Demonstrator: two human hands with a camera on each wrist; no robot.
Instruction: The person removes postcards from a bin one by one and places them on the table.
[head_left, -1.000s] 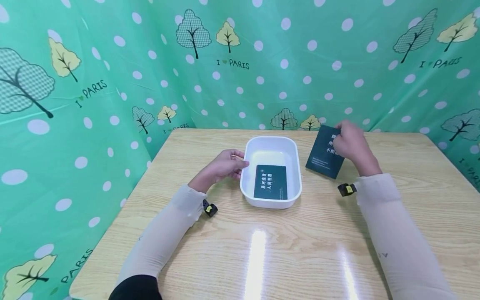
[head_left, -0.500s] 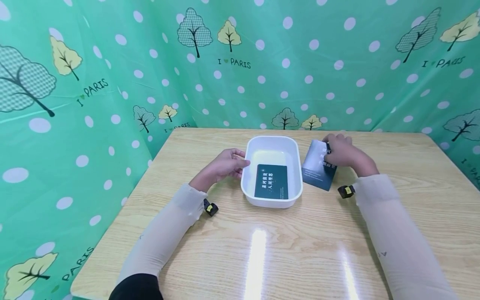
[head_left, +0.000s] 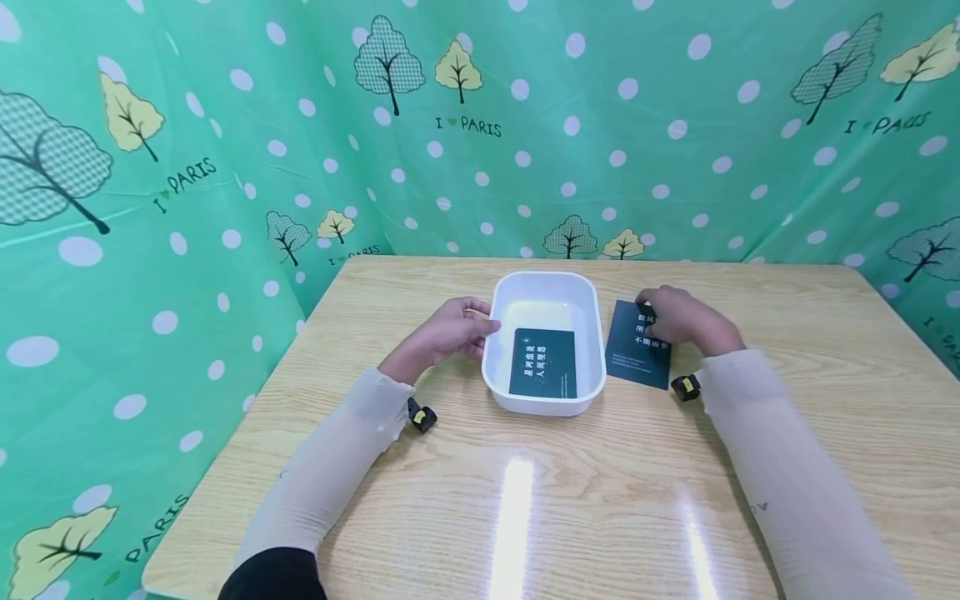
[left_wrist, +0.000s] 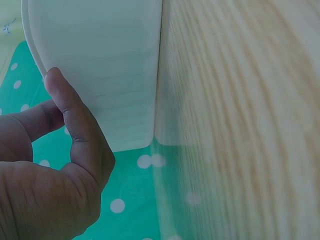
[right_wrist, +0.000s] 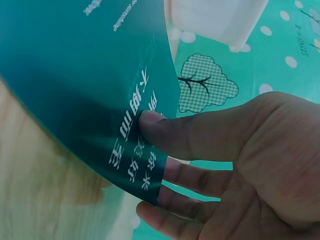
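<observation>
Head view: what is held, please?

Left hand (head_left: 453, 327) grips the white tub (head_left: 542, 407); right hand (head_left: 686, 319) pinches 1 green card (head_left: 634, 357) just beside it.

2nd card (head_left: 543, 364)?

Inside the tub, between the hands.

A curtained-off nook in some unidentifiable room, shown by green polka-dot, tree-printed fabric curtains (head_left: 480, 208) behind and beside a flat, pale wood-grain table (head_left: 600, 500)
</observation>
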